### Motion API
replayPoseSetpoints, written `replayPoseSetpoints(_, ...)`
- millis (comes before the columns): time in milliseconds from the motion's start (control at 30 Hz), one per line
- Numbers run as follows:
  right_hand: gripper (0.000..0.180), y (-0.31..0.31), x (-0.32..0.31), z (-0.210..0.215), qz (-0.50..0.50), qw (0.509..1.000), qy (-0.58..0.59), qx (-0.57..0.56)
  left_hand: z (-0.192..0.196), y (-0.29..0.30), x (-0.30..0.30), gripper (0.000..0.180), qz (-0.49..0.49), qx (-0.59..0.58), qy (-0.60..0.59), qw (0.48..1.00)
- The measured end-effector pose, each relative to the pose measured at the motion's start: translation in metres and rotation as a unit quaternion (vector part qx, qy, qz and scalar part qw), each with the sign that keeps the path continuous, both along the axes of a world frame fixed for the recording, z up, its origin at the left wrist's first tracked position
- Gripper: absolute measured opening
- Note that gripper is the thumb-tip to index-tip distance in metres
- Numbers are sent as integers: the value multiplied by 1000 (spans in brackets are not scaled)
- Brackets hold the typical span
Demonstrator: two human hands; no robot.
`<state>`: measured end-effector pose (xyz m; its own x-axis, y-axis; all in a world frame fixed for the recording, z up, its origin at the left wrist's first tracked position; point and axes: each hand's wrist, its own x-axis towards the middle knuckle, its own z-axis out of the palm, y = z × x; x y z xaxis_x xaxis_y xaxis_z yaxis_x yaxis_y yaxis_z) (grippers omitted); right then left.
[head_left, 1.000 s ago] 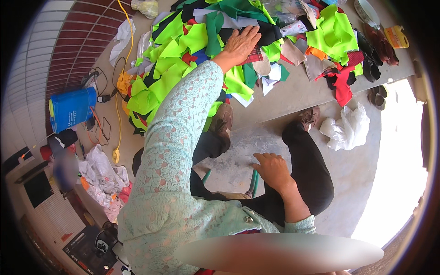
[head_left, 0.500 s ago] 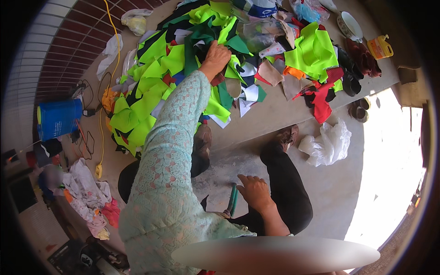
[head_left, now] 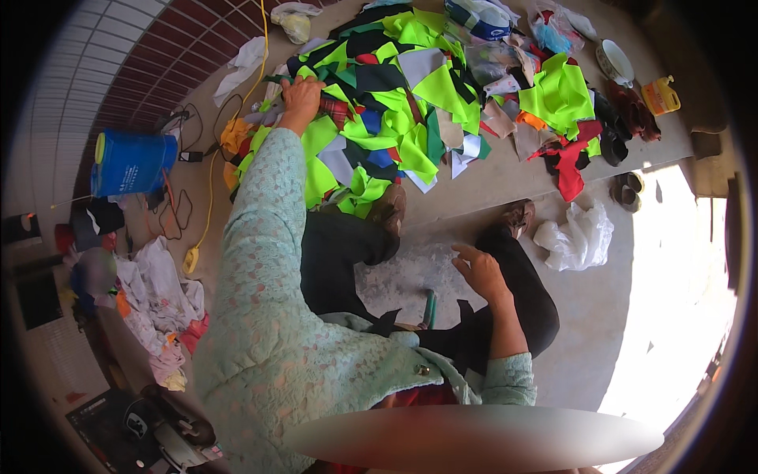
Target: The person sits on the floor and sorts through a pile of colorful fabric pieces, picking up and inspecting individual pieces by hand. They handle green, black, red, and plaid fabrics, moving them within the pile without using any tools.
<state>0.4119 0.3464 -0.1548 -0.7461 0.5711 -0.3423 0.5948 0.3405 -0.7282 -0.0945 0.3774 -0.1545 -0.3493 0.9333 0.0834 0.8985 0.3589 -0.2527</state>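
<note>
Since approx 1 s ago, left hand (head_left: 302, 96) has slid from the middle of the big heap of neon green, dark green, grey and red fabric scraps (head_left: 395, 103) to its left edge, fingers curled down onto a red checked cloth piece (head_left: 333, 107); can't tell if it's pinched yet. Right hand (head_left: 480, 272) has lifted off the floor, loosely spread, holding nothing, resting near the right knee w/ black trouser leg (head_left: 529, 292). Scraps look light, limp, non-fragile; best pinched at an edge or corner. Heap lies on concrete floor (head_left: 489, 186) beyond the feet.
</note>
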Motion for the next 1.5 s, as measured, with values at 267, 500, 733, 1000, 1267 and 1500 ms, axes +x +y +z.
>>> replayPoseSetpoints(267, 28, -10, 7, 33, -67, 991, 108, -29, 29, -35, 9, 34, 194, 156, -272, 929)
replayPoseSetpoints(500, 29, -12, 20, 79, -112, 981, 138, -78, 27, -37, 1, 27, 273, 531, -367, 713)
replayPoseSetpoints(733, 40, -7, 49, 53, -317, 874, 310, -200, 65, -65, 33, 43, 295, 532, -715, 345)
replayPoseSetpoints(1000, 48, -8, 44, 42, -233, 879, 321, -264, 101, -75, 112, 30, 109, 388, -873, 276)
replayPoseSetpoints(1267, 60, -27, 80, 53, -172, 794, 467, -350, 87, -109, 172, 29, -47, 225, -954, 193)
replayPoseSetpoints(1500, 59, -51, 110, 33, -253, 726, 534, -352, 79, -105, 190, 29, -86, 180, -961, 192)
